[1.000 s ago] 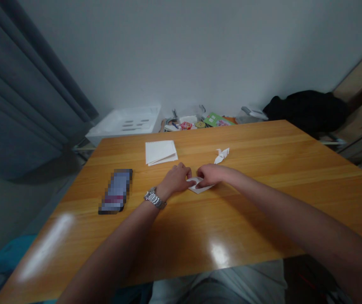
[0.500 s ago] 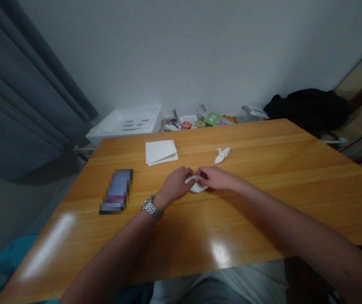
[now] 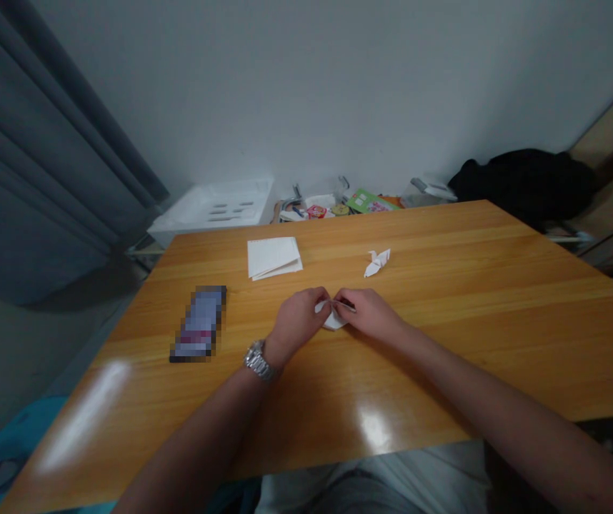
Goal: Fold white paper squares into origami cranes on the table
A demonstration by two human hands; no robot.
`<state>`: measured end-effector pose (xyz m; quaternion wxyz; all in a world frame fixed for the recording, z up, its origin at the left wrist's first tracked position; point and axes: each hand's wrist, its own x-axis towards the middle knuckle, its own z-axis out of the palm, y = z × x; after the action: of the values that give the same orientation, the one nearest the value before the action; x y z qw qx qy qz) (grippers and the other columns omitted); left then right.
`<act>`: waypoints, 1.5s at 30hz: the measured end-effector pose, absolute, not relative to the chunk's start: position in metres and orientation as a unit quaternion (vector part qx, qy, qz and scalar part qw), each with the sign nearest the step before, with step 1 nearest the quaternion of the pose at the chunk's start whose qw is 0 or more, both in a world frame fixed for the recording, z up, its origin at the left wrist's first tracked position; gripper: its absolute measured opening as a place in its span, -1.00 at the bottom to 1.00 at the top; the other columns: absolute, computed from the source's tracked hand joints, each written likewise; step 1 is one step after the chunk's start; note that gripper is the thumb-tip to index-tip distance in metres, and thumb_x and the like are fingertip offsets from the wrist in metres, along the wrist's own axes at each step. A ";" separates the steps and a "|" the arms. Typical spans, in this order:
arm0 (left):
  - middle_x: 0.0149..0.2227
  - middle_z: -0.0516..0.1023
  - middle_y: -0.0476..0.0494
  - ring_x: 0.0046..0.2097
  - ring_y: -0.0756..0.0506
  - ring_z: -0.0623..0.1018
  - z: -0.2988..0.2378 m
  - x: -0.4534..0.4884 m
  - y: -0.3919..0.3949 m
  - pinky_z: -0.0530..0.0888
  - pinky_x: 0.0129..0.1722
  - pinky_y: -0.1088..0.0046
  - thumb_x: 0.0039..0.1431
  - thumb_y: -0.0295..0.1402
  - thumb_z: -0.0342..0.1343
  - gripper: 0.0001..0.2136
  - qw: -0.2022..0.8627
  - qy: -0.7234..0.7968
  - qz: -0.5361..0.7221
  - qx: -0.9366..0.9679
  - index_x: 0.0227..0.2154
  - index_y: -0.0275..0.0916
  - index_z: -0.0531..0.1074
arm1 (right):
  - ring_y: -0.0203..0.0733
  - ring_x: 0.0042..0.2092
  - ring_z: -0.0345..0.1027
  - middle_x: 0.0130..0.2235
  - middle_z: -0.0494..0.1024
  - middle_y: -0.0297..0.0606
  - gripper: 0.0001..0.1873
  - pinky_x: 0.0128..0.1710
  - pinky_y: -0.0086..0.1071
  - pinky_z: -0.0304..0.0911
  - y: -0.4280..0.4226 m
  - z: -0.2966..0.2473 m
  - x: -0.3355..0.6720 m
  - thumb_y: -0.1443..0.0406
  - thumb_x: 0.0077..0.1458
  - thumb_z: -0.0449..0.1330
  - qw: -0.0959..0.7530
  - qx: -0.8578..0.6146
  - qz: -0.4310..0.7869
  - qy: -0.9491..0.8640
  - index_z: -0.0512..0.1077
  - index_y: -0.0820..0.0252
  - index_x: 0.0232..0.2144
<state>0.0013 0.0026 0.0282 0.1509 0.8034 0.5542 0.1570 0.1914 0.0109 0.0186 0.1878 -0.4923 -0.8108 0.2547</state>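
A small folded piece of white paper (image 3: 332,319) lies at the middle of the wooden table (image 3: 446,343), mostly covered by my fingers. My left hand (image 3: 296,320), with a metal watch (image 3: 256,360) on its wrist, pinches the paper's left side. My right hand (image 3: 366,313) pinches its right side, fingertips nearly touching those of the left. A finished white paper crane (image 3: 377,262) rests further back to the right. A stack of white paper sheets (image 3: 273,257) lies at the back left.
A phone (image 3: 199,332) lies flat left of my hands. Behind the table are a white plastic bin (image 3: 215,207), small colourful clutter (image 3: 339,205) and a black bag or cloth (image 3: 521,182). A grey curtain (image 3: 33,164) hangs at left.
Both hands have drawn closer over the paper, which now looks smaller and more folded. My right hand turned so its fingertips meet the left's.
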 end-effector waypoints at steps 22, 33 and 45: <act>-0.31 0.61 -0.11 -0.31 -0.08 0.55 0.025 0.002 -0.002 0.35 -0.33 0.47 0.21 -0.44 0.09 -0.93 0.219 0.506 0.251 0.796 -0.31 -0.23 0.48 | -0.16 -0.25 0.50 -0.26 0.64 -0.25 -0.90 -0.27 -0.41 0.22 -0.001 0.009 0.191 0.34 0.22 0.18 0.321 -0.452 0.268 -0.788 0.50 0.14 -0.24; -0.34 0.59 -0.07 -0.30 -0.05 0.56 0.011 -0.002 0.003 0.42 -0.32 0.50 0.20 -0.42 0.14 -0.93 0.363 0.479 0.315 0.734 -0.27 -0.26 0.48 | -0.17 -0.26 0.50 -0.29 0.63 -0.28 -0.90 -0.27 -0.42 0.23 -0.002 0.006 0.192 0.37 0.19 0.18 0.345 -0.453 0.271 -0.776 0.49 0.14 -0.26; -0.27 0.63 -0.10 -0.23 -0.07 0.60 0.007 -0.004 0.004 0.48 -0.24 0.46 0.14 -0.48 0.14 -0.87 0.352 0.482 0.335 0.729 -0.24 -0.25 0.50 | -0.13 -0.22 0.51 -0.24 0.63 -0.26 -0.87 -0.21 -0.36 0.29 -0.001 0.004 0.192 0.35 0.18 0.16 0.348 -0.445 0.284 -0.775 0.48 0.13 -0.21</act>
<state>-0.0037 0.0040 0.0075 0.3519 0.7289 0.4824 0.3348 0.1923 -0.0014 0.0038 0.3478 -0.4453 -0.7746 0.2841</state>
